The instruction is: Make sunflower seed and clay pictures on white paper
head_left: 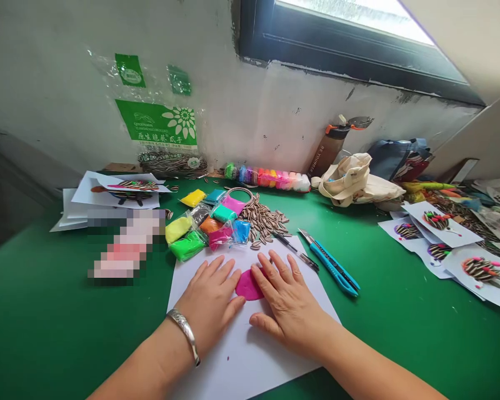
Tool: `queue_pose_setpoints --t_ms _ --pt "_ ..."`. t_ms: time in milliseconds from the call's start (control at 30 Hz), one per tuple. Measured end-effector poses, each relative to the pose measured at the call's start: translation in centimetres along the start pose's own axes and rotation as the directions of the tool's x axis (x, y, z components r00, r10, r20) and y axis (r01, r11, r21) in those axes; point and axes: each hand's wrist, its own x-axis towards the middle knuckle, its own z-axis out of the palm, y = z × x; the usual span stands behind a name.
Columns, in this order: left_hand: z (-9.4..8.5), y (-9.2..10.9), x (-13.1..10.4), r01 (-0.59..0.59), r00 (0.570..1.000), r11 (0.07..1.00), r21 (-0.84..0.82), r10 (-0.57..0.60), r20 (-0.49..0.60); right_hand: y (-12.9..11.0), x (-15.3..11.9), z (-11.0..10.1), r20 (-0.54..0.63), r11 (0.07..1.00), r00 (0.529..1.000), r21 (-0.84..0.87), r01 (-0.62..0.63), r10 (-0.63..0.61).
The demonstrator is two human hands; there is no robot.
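A flat magenta patch of modelling clay (250,286) lies on a white sheet of paper (233,355) in front of me. My left hand (210,294) rests at the clay's left edge, fingers stretched out and palm down. From the other side, my right hand (287,303) lies over the clay's right part with spread fingers, hiding some of it. Neither hand grips anything. Past my right fingertips a black pen (298,253) lies across the paper's edge. A blue utility knife (331,264) sits on the green table to the right of it.
Bagged coloured clay packets (187,244) and a heap of striped sunflower seeds (264,219) lie beyond the paper. Finished seed pictures (481,269) sit at right, with more sheets (83,191) at left. A bottle (329,147), a cloth bag (358,180) and a seed bag (166,125) stand by the wall.
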Motion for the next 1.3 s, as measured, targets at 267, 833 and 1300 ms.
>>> queue_pose_setpoints --t_ms 267,833,1300 --pt "-0.3 0.3 0.0 0.027 0.999 1.0 -0.004 -0.027 0.041 -0.2 0.2 -0.2 0.008 0.999 0.999 0.014 -0.031 0.031" --pt "-0.2 0.4 0.0 0.019 0.998 0.999 0.051 -0.022 0.062 -0.7 -0.9 -0.1 -0.012 0.998 0.999 -0.037 -0.046 0.046" --pt "-0.6 0.7 0.0 0.04 0.996 0.998 0.049 -0.044 0.076 -0.2 -1.3 0.4 -0.068 0.988 0.993 -0.115 -0.107 0.1"
